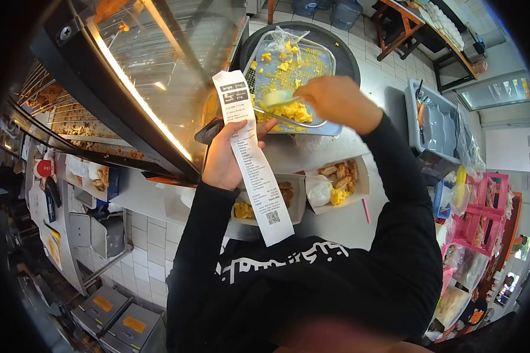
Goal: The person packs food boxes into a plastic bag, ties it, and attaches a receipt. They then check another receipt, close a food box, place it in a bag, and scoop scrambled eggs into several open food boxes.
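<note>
A long printed receipt [254,170] hangs from my left hand [222,156], its thumb over the front and fingertips showing past the paper's right edge. My right hand [338,101] grips a pale green spoon [280,98] low over a mesh-bottomed tray [330,65]. Under the spoon is a heap of yellow scrambled egg [293,112], with smaller bits scattered across the mesh. Nearer my body, an open paper box [362,185] contains browned meat pieces, egg and a white wrapped bundle. The receipt partly covers a second food box [298,206] beside it.
A lit glass display case [176,70] stands close on my left. A round black tray [350,59] lies beneath the mesh tray. To the right are a grey cutlery bin [439,126] and pink baskets [483,217]. A pink straw [366,210] lies on the counter.
</note>
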A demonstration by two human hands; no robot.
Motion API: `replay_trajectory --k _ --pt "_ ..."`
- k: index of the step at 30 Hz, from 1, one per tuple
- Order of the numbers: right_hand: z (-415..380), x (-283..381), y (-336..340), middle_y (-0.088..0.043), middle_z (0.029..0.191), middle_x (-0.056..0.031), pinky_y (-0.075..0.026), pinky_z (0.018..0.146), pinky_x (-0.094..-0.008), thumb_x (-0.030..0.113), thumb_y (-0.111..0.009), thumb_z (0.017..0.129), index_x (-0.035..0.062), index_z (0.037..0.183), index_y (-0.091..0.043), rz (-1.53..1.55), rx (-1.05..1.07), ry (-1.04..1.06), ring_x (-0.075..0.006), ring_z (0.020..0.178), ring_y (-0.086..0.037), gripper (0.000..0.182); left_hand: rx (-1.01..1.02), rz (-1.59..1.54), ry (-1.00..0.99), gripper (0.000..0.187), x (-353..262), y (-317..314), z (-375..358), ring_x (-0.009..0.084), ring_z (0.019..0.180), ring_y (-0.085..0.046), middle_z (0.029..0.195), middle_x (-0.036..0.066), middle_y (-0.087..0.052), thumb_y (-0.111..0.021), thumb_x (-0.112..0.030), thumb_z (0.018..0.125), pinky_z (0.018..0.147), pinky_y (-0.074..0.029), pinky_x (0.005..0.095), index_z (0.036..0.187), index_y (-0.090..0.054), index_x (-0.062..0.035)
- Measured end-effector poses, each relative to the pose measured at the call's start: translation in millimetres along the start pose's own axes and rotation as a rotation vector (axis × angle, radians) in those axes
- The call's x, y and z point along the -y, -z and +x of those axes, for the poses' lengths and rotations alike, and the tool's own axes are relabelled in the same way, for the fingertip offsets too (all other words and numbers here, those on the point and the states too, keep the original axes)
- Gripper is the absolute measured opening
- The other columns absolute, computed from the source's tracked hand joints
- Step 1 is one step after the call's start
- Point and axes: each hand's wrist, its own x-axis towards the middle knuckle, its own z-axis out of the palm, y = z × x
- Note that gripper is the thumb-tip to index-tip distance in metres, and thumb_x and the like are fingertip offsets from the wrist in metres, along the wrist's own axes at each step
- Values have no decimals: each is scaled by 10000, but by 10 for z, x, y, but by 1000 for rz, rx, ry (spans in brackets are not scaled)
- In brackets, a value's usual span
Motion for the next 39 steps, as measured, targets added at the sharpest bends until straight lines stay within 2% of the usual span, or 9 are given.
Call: replay_trajectory --k 2,6,13,23,26,29,35,36,39 --pt "78 -217 5 -681 957 -93 -509 764 -417 217 -539 908 149 1081 -677 -55 61 -122 -286 880 -640 232 12 28 7 335 -7 -19 -4 227 941 -620 1257 264 -532 -493 -143 909 686 -507 236 1225 -406 -72" --pt "264 -436 -424 -636 989 -83 -523 742 -383 105 -500 894 206 1191 -628 -26 -61 9 -259 920 -622 338 -52 71 16 316 -23 -167 -1 165 758 -583 1255 281 -538 -492 -148 911 688 -502 234 1209 -410 -85" --pt "-218 -408 -53 -610 889 -56 -523 702 -343 92 -509 882 200 1167 -648 -193 137 143 -233 890 -618 336 53 -31 23 327 -14 -5 121 254 999 -617 1206 258 -558 -495 -143 903 687 -519 282 1208 -424 -50" --pt "-503 -371 -68 -661 697 -104 -479 605 -355 255 -556 923 19 956 -692 676 268 -407 -221 617 -625 275 47 -17 20 338 31 -54 109 266 1038 -604 1249 269 -528 -505 -145 895 674 -514 280 1213 -425 -62" --pt "-384 -288 -158 -539 591 -19 -346 424 -240 311 -570 920 3 803 -645 1004 305 -537 -75 477 -439 338 33 -41 46 352 26 13 141 261 1030 -603 1261 271 -517 -510 -148 897 680 -514 277 1227 -417 -68" --pt "-197 -178 -390 -495 560 4 -297 389 -227 295 -563 920 28 710 -582 1204 221 -600 -55 443 -397 340 35 -80 79 370 10 24 131 244 948 -610 1277 278 -504 -514 -148 898 687 -515 274 1241 -399 -70" --pt "280 -16 -715 -655 722 -171 -470 560 -387 260 -560 896 4 915 -675 472 -322 -106 -309 597 -621 281 52 -171 161 418 0 92 172 203 762 -578 1300 304 -479 -515 -127 886 686 -514 268 1266 -353 -63" --pt "241 15 -705 -645 837 -220 -483 678 -440 241 -563 880 16 1007 -676 520 -187 -140 -387 751 -624 282 38 -180 162 425 -9 85 180 199 745 -571 1300 307 -477 -516 -125 884 684 -513 266 1269 -346 -63" --pt "200 109 -681 -646 816 -215 -483 661 -431 226 -565 876 14 985 -681 494 -134 -100 -378 735 -626 264 89 -230 189 431 -14 146 202 204 758 -576 1300 323 -469 -519 -117 878 670 -514 263 1268 -347 -57"
